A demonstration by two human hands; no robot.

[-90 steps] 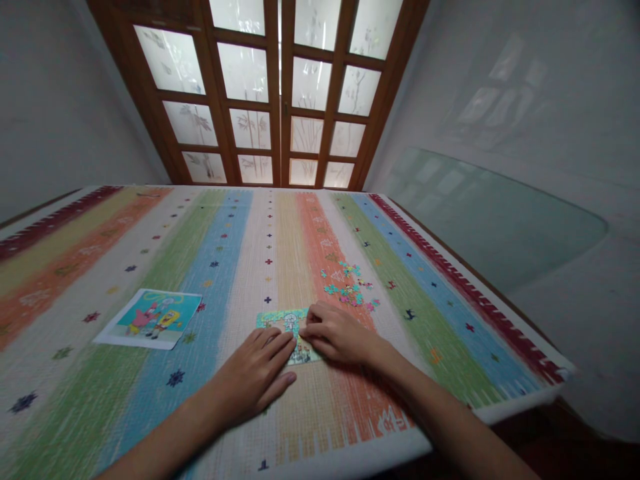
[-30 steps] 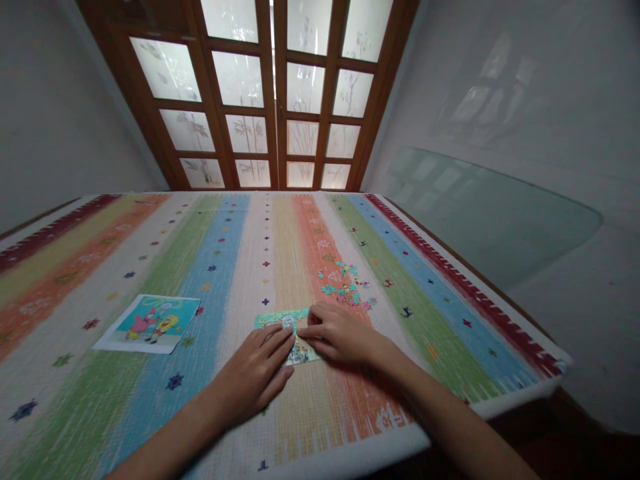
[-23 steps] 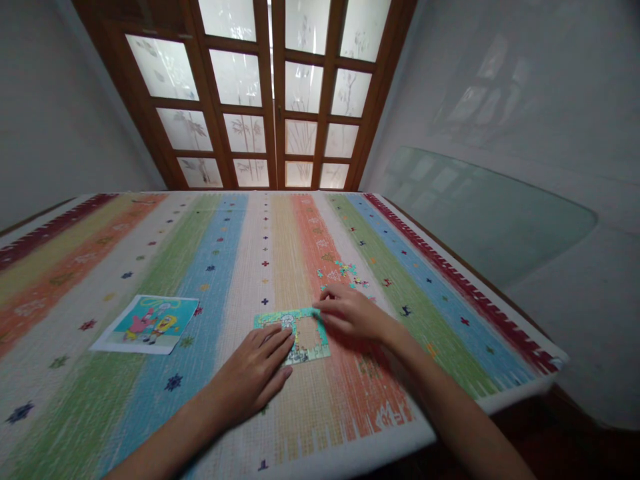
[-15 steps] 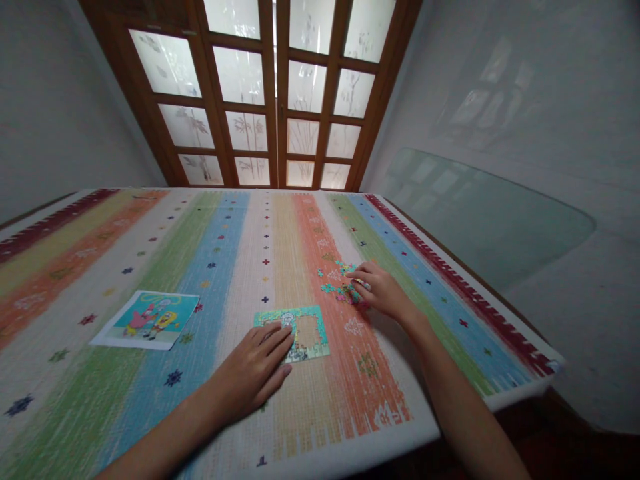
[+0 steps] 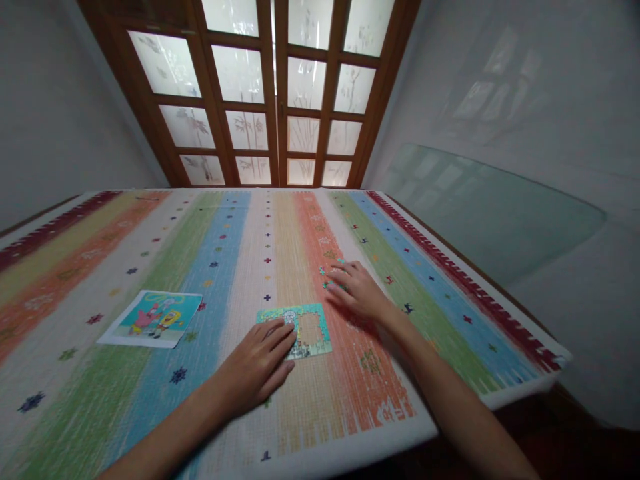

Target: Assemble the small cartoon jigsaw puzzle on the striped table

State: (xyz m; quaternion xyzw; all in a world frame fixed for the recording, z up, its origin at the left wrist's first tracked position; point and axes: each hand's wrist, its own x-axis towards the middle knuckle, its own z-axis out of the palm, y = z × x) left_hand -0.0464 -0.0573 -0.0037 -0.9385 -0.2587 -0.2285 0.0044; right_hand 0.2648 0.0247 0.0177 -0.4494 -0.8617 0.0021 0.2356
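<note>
- Left hand (image 5: pixel 255 363): palm down, fingers straight and side by side, gripping nothing. The fingertips rest on the near left part of the part-built puzzle (image 5: pixel 325 331).
- Part-built puzzle: lies flat on the striped cloth (image 5: pixel 225 233), centre, near the table's front edge. The teal border is joined and the middle is open.
- Right hand (image 5: pixel 359 291): palm down, fingers spread, clasping nothing. It covers the loose pieces (image 5: pixel 327 285) just beyond the puzzle's far right corner.
- Reference picture (image 5: pixel 155 319): a cartoon print, well apart to the left. Any lettering on it is too small to read.

Dim room, backlit by frosted doors (image 5: pixel 280 93); wide-angle edges bend.
</note>
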